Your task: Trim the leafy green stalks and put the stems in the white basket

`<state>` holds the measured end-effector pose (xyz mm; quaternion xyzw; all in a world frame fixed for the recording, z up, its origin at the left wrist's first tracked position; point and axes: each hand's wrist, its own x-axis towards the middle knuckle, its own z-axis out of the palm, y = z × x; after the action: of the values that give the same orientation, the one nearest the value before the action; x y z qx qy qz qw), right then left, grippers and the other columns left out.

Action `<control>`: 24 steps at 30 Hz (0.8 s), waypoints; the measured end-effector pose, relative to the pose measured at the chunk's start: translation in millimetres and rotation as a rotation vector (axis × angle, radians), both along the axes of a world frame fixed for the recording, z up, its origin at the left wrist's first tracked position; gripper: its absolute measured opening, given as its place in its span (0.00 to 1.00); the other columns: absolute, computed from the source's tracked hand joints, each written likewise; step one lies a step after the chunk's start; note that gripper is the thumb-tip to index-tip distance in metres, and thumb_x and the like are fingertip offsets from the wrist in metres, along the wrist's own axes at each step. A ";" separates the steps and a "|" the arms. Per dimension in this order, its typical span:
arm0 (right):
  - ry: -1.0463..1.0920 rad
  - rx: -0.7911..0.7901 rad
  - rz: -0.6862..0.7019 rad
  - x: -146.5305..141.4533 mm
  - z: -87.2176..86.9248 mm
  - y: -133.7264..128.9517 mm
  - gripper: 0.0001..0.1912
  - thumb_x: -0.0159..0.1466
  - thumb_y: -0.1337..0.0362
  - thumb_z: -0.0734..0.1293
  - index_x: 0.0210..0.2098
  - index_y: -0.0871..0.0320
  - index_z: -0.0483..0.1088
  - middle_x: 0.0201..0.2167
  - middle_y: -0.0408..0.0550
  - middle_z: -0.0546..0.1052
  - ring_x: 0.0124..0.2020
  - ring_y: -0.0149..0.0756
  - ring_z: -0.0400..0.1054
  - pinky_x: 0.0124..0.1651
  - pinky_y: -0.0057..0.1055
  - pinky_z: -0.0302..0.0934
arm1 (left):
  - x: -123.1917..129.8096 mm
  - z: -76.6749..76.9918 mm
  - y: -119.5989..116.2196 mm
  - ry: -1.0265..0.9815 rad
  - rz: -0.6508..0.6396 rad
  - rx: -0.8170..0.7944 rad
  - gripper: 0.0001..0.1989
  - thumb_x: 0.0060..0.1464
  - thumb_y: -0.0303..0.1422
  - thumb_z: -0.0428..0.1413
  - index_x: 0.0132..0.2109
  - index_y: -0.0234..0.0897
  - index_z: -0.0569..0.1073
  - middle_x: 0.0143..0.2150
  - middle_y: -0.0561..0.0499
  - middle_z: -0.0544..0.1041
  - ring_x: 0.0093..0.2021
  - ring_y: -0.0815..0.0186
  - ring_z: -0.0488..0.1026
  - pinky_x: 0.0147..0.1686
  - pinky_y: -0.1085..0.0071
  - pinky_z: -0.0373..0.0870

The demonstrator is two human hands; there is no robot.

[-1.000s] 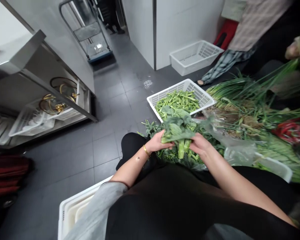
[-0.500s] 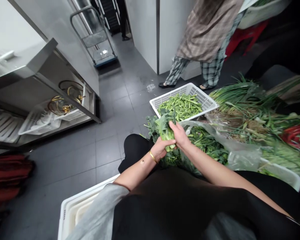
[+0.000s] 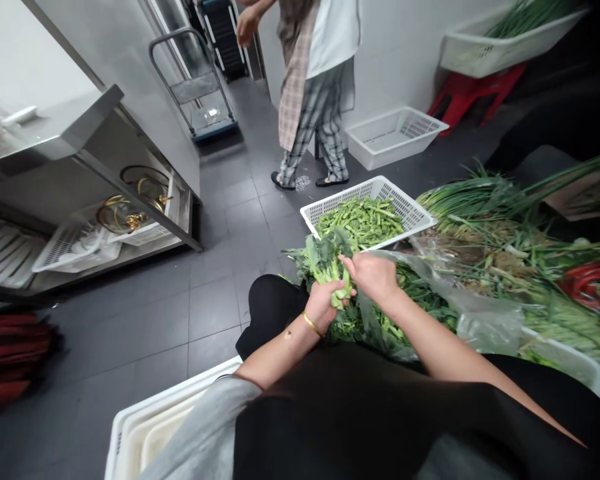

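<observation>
A bunch of leafy greens (image 3: 330,263) with thick pale-green stems is held over my lap, leaves pointing away from me. My left hand (image 3: 325,303), with a gold bangle at its wrist, wraps round the stem ends. At the right edge of the bunch, my right hand (image 3: 375,275) is closed, its thumb and fingers pinching at the greens; its palm is hidden. Just beneath and to the right, an open clear plastic bag (image 3: 435,283) holds more leafy greens. Beyond my hands, a white slotted basket (image 3: 413,207) holds cut green stems (image 3: 363,223).
Scallions (image 3: 460,200) and red peppers (image 3: 593,283) lie on the right. A white tub (image 3: 123,433) stands at my left. A co-worker (image 3: 317,100) stands beyond the basket, near another white basket (image 3: 380,150). A steel shelf unit (image 3: 140,207) and a trolley (image 3: 215,123) are left.
My right hand has turned and closed into a fist-like pinch at the bunch's edge. The co-worker has moved left, uncovering the basket by the wall.
</observation>
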<state>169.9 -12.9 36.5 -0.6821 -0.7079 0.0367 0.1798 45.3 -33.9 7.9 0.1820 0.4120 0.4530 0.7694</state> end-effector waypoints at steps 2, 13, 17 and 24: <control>-0.101 0.044 0.098 -6.7 -6.6 -6.0 0.20 0.66 0.57 0.56 0.30 0.62 0.73 0.28 0.57 0.76 0.23 0.35 0.67 0.25 0.30 0.45 | -0.9 -9.2 0.4 0.055 0.080 -0.042 0.20 0.30 0.28 0.63 0.34 0.31 0.68 0.23 0.53 0.71 0.18 0.71 0.68 0.15 0.76 0.58; 0.027 0.009 0.411 -16.2 -45.5 -54.8 0.16 0.68 0.63 0.55 0.41 0.57 0.75 0.33 0.52 0.77 0.34 0.38 0.70 0.39 0.32 0.58 | -35.4 -10.8 26.2 0.015 0.168 -0.150 0.12 0.39 0.28 0.62 0.32 0.29 0.68 0.21 0.50 0.71 0.21 0.70 0.71 0.16 0.78 0.59; 0.230 -0.286 0.359 -4.4 -33.2 -30.0 0.22 0.56 0.57 0.70 0.49 0.57 0.72 0.43 0.55 0.76 0.42 0.46 0.70 0.45 0.40 0.62 | -57.3 6.0 34.8 -0.013 0.145 0.014 0.15 0.39 0.27 0.62 0.37 0.29 0.69 0.27 0.47 0.74 0.26 0.65 0.75 0.17 0.78 0.59; 1.264 -0.533 0.304 -9.9 11.5 36.8 0.20 0.49 0.49 0.72 0.29 0.57 0.66 0.15 0.35 0.65 0.14 0.25 0.56 0.18 0.24 0.52 | -53.2 16.2 10.1 -0.086 -0.211 0.004 0.19 0.36 0.31 0.64 0.39 0.27 0.73 0.29 0.43 0.76 0.28 0.62 0.76 0.17 0.77 0.61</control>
<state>160.0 23.9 48.0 -0.4443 -0.5222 0.6231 0.3763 -7.9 -23.8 24.0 0.2064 0.3561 0.3776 0.8295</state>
